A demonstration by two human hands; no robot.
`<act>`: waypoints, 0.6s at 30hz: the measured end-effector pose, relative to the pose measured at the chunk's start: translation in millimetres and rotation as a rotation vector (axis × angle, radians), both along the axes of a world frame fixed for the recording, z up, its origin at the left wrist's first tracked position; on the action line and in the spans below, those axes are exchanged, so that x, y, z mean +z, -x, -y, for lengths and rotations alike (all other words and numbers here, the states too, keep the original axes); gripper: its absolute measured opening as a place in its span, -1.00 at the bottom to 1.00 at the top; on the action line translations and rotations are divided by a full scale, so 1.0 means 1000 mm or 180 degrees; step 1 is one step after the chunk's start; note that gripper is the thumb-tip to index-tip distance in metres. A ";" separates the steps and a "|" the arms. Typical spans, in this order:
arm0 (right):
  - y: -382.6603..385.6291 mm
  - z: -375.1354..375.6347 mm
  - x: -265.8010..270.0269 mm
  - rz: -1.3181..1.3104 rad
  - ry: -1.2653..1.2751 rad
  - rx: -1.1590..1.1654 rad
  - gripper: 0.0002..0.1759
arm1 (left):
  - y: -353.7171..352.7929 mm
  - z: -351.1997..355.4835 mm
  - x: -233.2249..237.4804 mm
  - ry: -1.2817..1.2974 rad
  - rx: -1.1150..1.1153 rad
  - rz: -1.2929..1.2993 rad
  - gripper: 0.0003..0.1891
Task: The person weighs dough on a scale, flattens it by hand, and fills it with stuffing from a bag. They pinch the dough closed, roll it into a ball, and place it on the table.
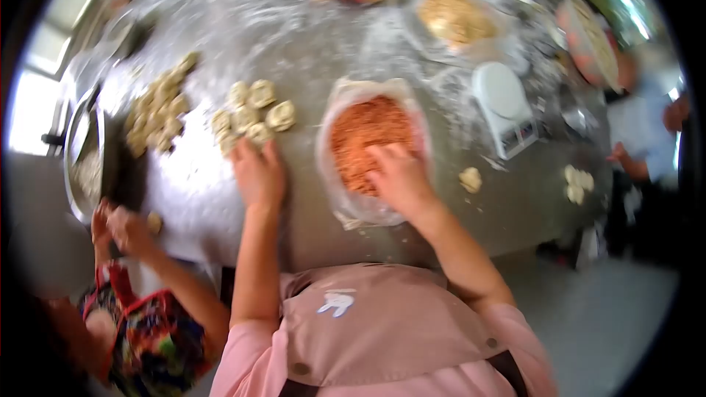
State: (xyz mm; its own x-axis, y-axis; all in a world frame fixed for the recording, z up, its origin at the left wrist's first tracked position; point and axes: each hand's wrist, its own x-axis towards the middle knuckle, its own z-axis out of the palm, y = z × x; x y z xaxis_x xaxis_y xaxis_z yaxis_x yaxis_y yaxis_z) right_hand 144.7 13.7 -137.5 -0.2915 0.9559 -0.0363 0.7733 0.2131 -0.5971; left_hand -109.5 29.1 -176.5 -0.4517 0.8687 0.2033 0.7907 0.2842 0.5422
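Near the middle of the steel table, my left hand [257, 175] lies with fingers stretched out, the fingertips at the near edge of a cluster of filled dough pieces [246, 114]. The pieces are pale, roundish and have hollowed tops. To the right sits a shallow container lined with clear plastic [321, 143], holding an orange crumbly filling [375, 121]. My right hand [401, 180] reaches into this filling from the right, fingers and thumb apart. Whether any crumbs are between its fingertips is too blurred to see.
Left are small dough lumps [158, 114] and a metal bowl of flour [88, 173], beside a co-worker's hands [121, 228]. A white scale [504, 110], a dough lump [471, 179] and a bag of yellowish crumbs [456, 18] are to the right. Another person stands at far right.
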 end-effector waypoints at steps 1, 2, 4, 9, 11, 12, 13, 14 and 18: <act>-0.001 0.003 0.001 -0.0073 0.0030 -0.0041 -0.51 | 0.002 -0.004 -0.003 0.0083 -0.0036 -0.0055 -0.64; -0.004 0.004 0.008 -0.0244 0.0031 -0.0076 -0.54 | 0.007 -0.008 -0.015 -0.0043 -0.0083 -0.0169 -0.64; -0.027 -0.001 0.016 -0.0594 -0.0472 -0.0340 -0.55 | 0.011 -0.013 -0.023 -0.0350 -0.0191 -0.0046 -0.66; -0.143 -0.032 0.007 -0.0090 -0.1330 -0.2011 -0.56 | 0.001 -0.008 -0.013 -0.0137 -0.0185 0.0720 -0.69; -0.218 -0.045 -0.010 0.0513 -0.1222 -0.2660 -0.44 | 0.002 0.000 -0.019 -0.0229 -0.0149 0.1240 -0.71; -0.245 -0.051 -0.009 0.0549 -0.0733 -0.3017 -0.38 | 0.000 0.005 -0.019 -0.0330 -0.0132 0.2267 -0.75; -0.269 -0.055 -0.013 0.0759 -0.0695 -0.3170 -0.26 | -0.002 0.009 -0.013 -0.0182 -0.0080 0.2826 -0.75; -0.290 -0.059 -0.022 0.0784 -0.0667 -0.3309 -0.19 | -0.001 0.013 -0.002 -0.0028 -0.0018 0.3378 -0.74; -0.322 -0.070 -0.039 0.0383 -0.0089 -0.3297 -0.01 | 0.004 0.028 0.008 0.0382 0.0285 0.4724 -0.72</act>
State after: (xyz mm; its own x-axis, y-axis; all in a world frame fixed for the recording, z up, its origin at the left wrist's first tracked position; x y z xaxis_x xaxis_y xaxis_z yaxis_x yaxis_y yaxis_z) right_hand 466.4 83.7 -176.6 0.6757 0.7370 0.0151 0.6396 -0.5760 -0.5091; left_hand -113.7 1.5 -168.1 -0.2288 0.8055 -0.5466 -0.4690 0.4008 0.7870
